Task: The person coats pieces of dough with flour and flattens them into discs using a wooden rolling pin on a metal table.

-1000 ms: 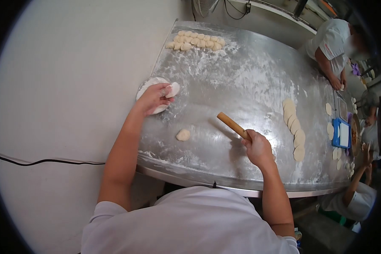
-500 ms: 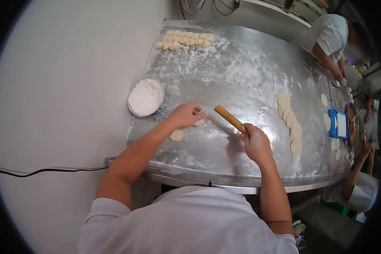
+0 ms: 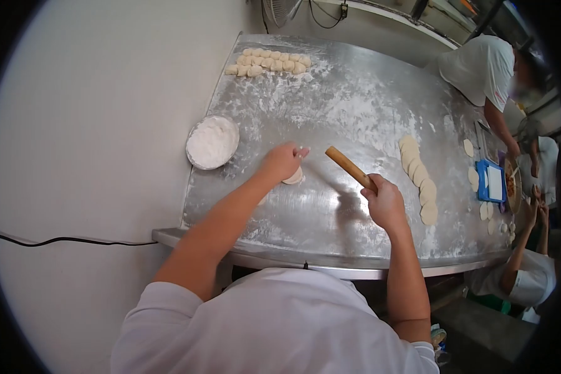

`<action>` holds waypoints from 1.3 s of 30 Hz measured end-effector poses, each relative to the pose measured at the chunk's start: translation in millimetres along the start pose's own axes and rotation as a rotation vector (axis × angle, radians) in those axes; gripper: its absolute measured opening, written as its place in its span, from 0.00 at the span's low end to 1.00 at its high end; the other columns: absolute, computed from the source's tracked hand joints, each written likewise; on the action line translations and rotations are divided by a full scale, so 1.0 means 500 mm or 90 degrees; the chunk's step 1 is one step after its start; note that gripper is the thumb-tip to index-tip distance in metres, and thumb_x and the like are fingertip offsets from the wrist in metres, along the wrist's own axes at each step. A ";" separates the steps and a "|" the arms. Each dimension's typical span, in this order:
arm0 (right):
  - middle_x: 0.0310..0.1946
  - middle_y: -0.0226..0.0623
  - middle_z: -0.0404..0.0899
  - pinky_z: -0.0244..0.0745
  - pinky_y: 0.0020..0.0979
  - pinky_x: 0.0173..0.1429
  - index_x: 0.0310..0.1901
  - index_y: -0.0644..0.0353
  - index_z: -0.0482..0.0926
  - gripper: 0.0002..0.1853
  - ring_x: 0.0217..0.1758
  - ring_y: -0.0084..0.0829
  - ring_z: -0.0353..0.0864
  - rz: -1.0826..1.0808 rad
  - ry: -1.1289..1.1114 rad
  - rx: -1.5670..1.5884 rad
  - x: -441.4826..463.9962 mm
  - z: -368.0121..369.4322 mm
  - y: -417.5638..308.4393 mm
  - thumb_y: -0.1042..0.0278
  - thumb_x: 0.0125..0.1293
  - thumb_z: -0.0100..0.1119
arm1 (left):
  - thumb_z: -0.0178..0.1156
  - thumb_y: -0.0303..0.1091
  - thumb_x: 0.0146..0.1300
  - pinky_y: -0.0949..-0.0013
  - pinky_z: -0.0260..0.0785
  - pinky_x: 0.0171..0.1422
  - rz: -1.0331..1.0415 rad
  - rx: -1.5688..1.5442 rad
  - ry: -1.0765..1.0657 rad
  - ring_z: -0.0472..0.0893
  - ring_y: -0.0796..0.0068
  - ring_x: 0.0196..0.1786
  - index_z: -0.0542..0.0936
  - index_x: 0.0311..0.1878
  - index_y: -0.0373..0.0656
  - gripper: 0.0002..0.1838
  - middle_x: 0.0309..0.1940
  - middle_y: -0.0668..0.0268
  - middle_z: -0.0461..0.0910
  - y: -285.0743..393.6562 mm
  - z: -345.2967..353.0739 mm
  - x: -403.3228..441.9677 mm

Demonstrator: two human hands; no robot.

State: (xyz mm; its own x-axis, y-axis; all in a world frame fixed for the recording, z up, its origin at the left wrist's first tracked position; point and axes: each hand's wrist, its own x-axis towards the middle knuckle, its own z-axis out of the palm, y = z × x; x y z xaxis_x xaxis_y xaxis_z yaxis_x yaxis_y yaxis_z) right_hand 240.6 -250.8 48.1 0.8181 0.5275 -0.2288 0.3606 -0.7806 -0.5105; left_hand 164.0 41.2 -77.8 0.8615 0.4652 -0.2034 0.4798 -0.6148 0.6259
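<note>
My left hand [image 3: 283, 160] is over a small flattened dough disc [image 3: 293, 177], its fingers curled at the disc's far edge; the hand hides part of the disc. A second dough piece [image 3: 262, 201] shows just past my left forearm, mostly covered by it. My right hand [image 3: 386, 202] is wrapped around one end of a short wooden rolling pin [image 3: 349, 167]. The pin is held above the table, apart from the dough, its free end pointing toward my left hand.
On the floured metal table [image 3: 330, 106] stand a bowl of flour [image 3: 212, 143], rows of dough balls [image 3: 268, 62] and a line of overlapping wrappers [image 3: 417, 177]. A blue-framed scale [image 3: 492, 181] and a filling bowl [image 3: 513, 187] are at the right, where other people [image 3: 483, 68] work.
My left hand has moved slightly up, and more of the dough disc shows beneath it. The rolling pin and right hand have shifted a little right. A co-worker's arm now reaches toward the filling bowl.
</note>
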 end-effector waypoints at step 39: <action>0.82 0.51 0.64 0.48 0.63 0.87 0.74 0.54 0.76 0.27 0.83 0.61 0.61 -0.261 0.025 -0.236 0.133 0.272 0.030 0.53 0.79 0.53 | 0.68 0.42 0.74 0.53 0.80 0.50 -0.055 -0.232 -0.212 0.90 0.54 0.43 0.89 0.44 0.37 0.15 0.40 0.50 0.90 -0.032 0.002 -0.009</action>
State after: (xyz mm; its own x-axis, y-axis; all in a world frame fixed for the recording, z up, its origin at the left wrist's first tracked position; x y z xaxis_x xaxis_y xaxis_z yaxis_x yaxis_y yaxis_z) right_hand 239.6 -182.0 -87.6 0.5903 0.8062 -0.0385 0.7814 -0.5828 -0.2231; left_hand 152.8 48.3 -87.8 0.8557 0.2397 -0.4585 0.5141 -0.2928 0.8062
